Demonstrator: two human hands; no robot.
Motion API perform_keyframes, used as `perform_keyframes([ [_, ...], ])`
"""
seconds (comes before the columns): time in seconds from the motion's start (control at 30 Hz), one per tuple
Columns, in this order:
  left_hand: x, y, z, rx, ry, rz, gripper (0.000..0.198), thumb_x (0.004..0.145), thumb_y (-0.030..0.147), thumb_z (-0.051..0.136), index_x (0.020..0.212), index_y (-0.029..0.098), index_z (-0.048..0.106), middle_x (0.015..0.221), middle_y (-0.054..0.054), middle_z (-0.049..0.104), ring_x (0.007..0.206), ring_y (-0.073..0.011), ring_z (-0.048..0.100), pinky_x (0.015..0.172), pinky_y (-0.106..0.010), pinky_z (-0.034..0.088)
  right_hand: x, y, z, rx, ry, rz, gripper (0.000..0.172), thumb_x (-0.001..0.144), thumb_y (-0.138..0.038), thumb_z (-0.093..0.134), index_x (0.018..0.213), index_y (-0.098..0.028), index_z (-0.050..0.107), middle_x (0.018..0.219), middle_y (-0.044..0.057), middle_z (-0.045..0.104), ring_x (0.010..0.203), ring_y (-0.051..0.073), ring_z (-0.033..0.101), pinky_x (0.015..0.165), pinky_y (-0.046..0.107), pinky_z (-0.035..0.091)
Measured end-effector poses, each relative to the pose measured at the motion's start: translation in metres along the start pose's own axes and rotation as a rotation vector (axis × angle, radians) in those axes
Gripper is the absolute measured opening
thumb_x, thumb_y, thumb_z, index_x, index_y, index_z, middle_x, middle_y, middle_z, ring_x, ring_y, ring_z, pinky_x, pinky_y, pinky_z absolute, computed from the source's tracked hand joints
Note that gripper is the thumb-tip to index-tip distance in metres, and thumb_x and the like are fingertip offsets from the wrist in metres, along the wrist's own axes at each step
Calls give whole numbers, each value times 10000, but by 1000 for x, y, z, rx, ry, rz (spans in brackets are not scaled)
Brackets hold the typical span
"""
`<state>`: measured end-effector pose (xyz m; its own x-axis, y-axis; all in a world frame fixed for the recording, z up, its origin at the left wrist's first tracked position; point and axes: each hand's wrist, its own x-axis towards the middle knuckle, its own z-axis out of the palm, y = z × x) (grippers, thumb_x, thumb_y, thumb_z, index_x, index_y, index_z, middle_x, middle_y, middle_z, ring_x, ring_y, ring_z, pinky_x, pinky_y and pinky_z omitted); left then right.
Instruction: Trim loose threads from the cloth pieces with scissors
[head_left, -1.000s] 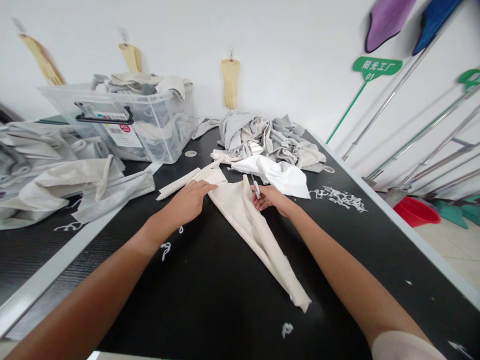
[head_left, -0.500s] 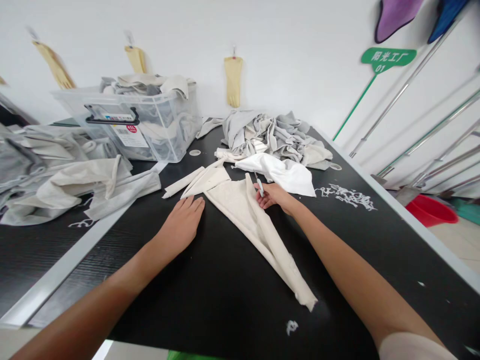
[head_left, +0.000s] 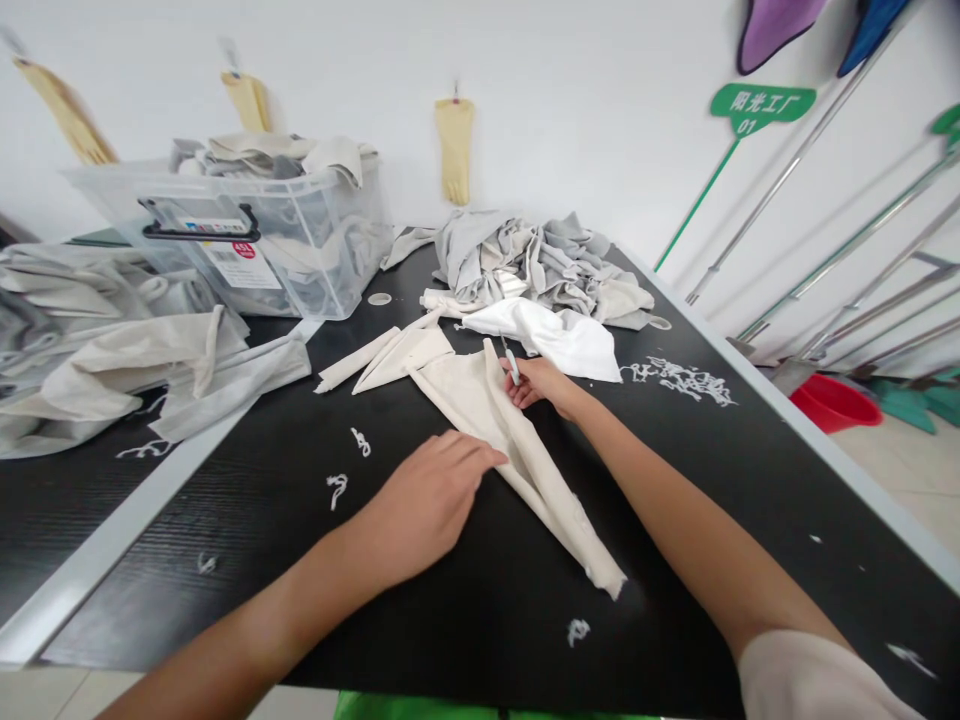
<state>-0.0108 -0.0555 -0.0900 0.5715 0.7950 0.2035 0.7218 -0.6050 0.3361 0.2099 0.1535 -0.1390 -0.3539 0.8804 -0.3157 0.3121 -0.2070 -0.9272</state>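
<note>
A long cream cloth piece (head_left: 501, 430) lies diagonally on the black table (head_left: 420, 600). My left hand (head_left: 427, 495) rests flat on the table, fingers stretched out, fingertips touching the cloth's left edge near its middle. My right hand (head_left: 538, 382) is closed round small scissors (head_left: 511, 364) with pale blue handles, at the cloth's upper right edge. A white cloth (head_left: 559, 340) lies just beyond the right hand.
A heap of grey and cream fabric (head_left: 536, 265) sits at the far middle. A clear plastic bin (head_left: 247, 240) full of cloth stands back left, with more folded pieces (head_left: 127, 360) on the left. Thread scraps (head_left: 679, 380) litter the right. A red basin (head_left: 832, 405) is on the floor.
My left hand has left the cloth's far end, pulled back towards me and moved right to the cloth's middle edge. My right hand has stayed at the cloth with the scissors.
</note>
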Motion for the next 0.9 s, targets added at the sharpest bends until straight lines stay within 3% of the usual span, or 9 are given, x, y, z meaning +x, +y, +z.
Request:
perform_keyframes([
  [0.07, 0, 24, 11, -59, -53, 88, 477, 1019, 104, 455, 1443, 288, 571, 1471, -39, 634, 1390, -200, 543, 1187, -403, 443, -5, -3, 1, 7, 6, -5, 499, 1005, -532, 615, 715, -133, 696, 645, 81, 698, 498, 131, 653, 480, 206, 562],
  [0.13, 0, 36, 23, -49, -73, 134, 496, 1012, 109, 478, 1470, 283, 551, 1542, -36, 589, 1479, -223, 467, 1239, -435, 387, -12, -8, 2, 13, 14, -8, 496, 1009, -537, 613, 730, -134, 694, 668, 93, 714, 513, 137, 661, 503, 221, 574],
  [0.27, 6, 33, 38, 10, -83, 146, 456, 1006, 102, 487, 1425, 258, 579, 1562, -45, 571, 1503, -249, 436, 1251, -447, 348, -33, -25, 1, -14, 26, 5, 529, 1003, -606, 591, 797, -135, 716, 704, 95, 720, 535, 156, 664, 492, 242, 569],
  [0.47, 19, 29, 39, 122, -116, 138, 394, 1044, 132, 478, 1407, 244, 582, 1354, -73, 662, 1248, -248, 575, 1097, -416, 417, -98, -40, -1, 71, -99, -2, 557, 989, -685, 557, 929, -153, 709, 790, 109, 744, 640, 214, 725, 545, 275, 603],
  [0.67, 24, 25, 51, 266, -97, 203, 222, 1052, 167, 497, 1219, 191, 642, 1154, -100, 665, 1079, -272, 579, 923, -421, 426, -190, -21, 17, 263, -200, 98, 594, 968, -745, 546, 996, -173, 706, 924, 129, 778, 840, 259, 776, 757, 348, 650],
  [0.8, 26, 26, 51, 236, -109, 191, 166, 1039, 140, 504, 1142, 194, 622, 1109, -83, 655, 1021, -259, 579, 907, -418, 427, -214, -3, 20, 211, -112, 79, 586, 911, -761, 621, 848, -182, 695, 930, 104, 751, 979, 272, 744, 914, 377, 619],
  [0.9, 26, 28, 47, 178, -134, 159, 166, 1037, 123, 494, 1140, 194, 603, 1114, -77, 659, 1041, -250, 588, 945, -413, 427, -221, 8, 10, 81, -18, -11, 532, 947, -707, 613, 844, -193, 704, 956, 80, 735, 1027, 270, 705, 944, 358, 588],
])
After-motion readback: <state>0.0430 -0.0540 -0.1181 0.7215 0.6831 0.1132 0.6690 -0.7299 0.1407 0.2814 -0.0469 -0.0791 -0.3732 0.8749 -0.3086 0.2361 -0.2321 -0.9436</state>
